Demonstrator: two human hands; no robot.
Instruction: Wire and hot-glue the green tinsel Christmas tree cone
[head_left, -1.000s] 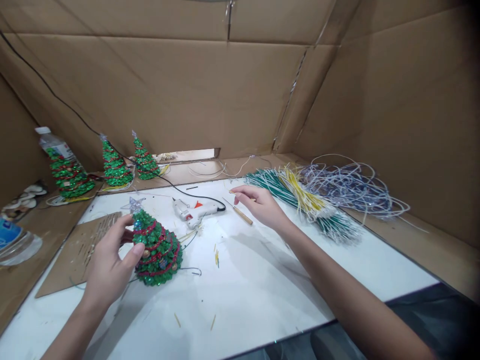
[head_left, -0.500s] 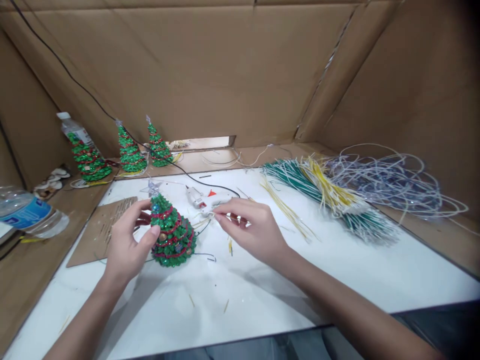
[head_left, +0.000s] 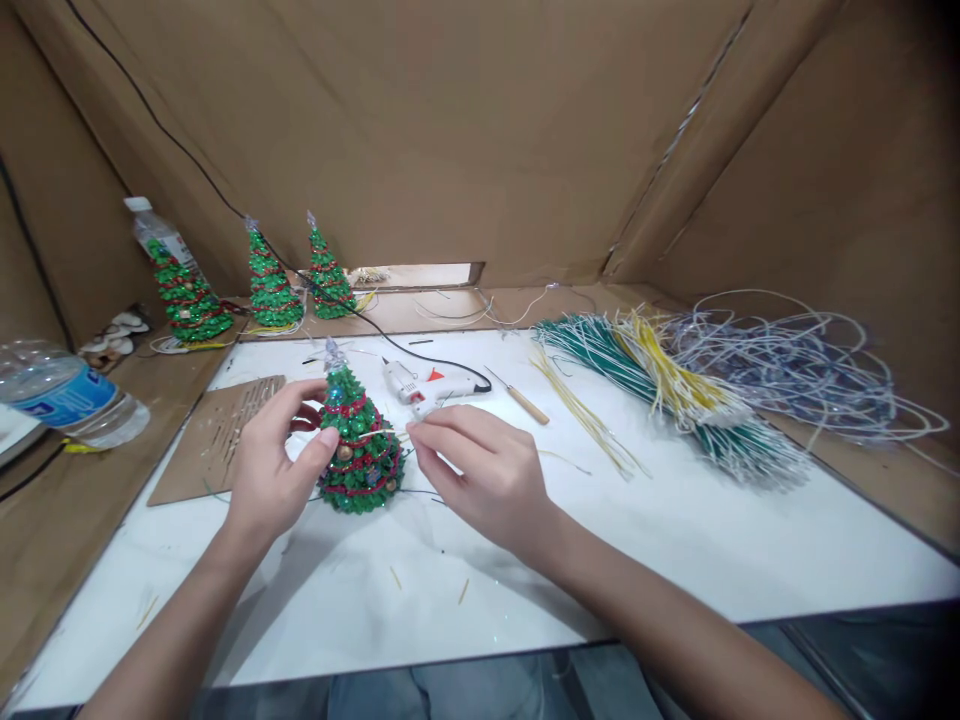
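Note:
My left hand (head_left: 281,450) is curled round the upper left side of a small green Christmas tree (head_left: 364,470), its thumb against the front. The tree stands on the white board, with red garland, small ornaments and a clear star-like top. My right hand (head_left: 487,470) is closed in a pinch just right of the tree. From its fingertips a thin pale wire (head_left: 384,433) points left across the tree's middle. Dark wire ends (head_left: 424,493) stick out near the tree's base.
Behind lie a glue gun (head_left: 446,385) and an awl (head_left: 529,407). Yellow wires (head_left: 585,415), a green-and-yellow wire bundle (head_left: 660,375) and a tangled light string (head_left: 810,370) are at right. More trees (head_left: 271,285), a water bottle (head_left: 82,395) and a cardboard piece (head_left: 199,450) are at left.
My right hand has moved closer to the tree, bringing the pale wire against its front. My left hand keeps its hold. The whole view has shifted slightly, and the awl's handle is now uncovered.

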